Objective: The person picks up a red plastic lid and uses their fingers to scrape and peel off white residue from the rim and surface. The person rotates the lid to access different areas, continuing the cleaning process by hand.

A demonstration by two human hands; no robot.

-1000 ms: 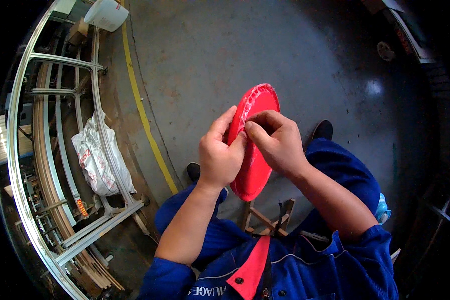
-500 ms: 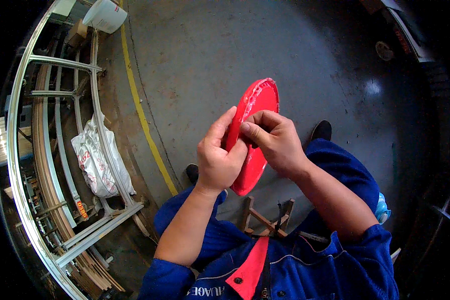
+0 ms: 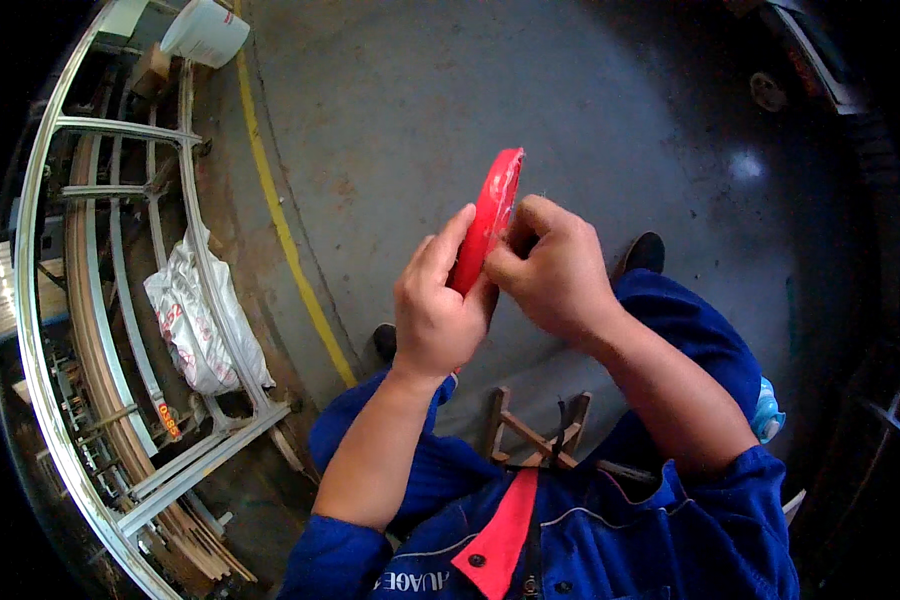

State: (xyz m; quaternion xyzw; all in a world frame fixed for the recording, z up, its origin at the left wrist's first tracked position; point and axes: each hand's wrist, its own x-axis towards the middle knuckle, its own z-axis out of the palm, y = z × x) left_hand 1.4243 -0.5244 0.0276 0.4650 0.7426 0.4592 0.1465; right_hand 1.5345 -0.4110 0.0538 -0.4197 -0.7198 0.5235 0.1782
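A round red lid (image 3: 488,225), probably a bucket lid, stands nearly edge-on in front of me, with whitish residue along its rim. My left hand (image 3: 438,312) is closed on its left side, fingers behind and thumb toward the near face. At the right side of the rim, my right hand (image 3: 558,270) is curled in a pinch, thumb and forefinger touching or very close to the lid's edge. Whatever lies between those fingertips is too small or hidden to make out. The lid's lower part is covered by my hands.
To the left stands a metal frame rack (image 3: 130,128) with long strips, a white sack (image 3: 205,320) and a white bucket (image 3: 206,34). A yellow line (image 3: 288,245) runs along the grey floor. A wooden stool (image 3: 536,432) is below me; a blue object (image 3: 767,412) lies right of my leg.
The lid has turned from a slanted view to almost edge-on, hiding its inner face. My right hand has rotated, its knuckles now higher, and stays at the rim.
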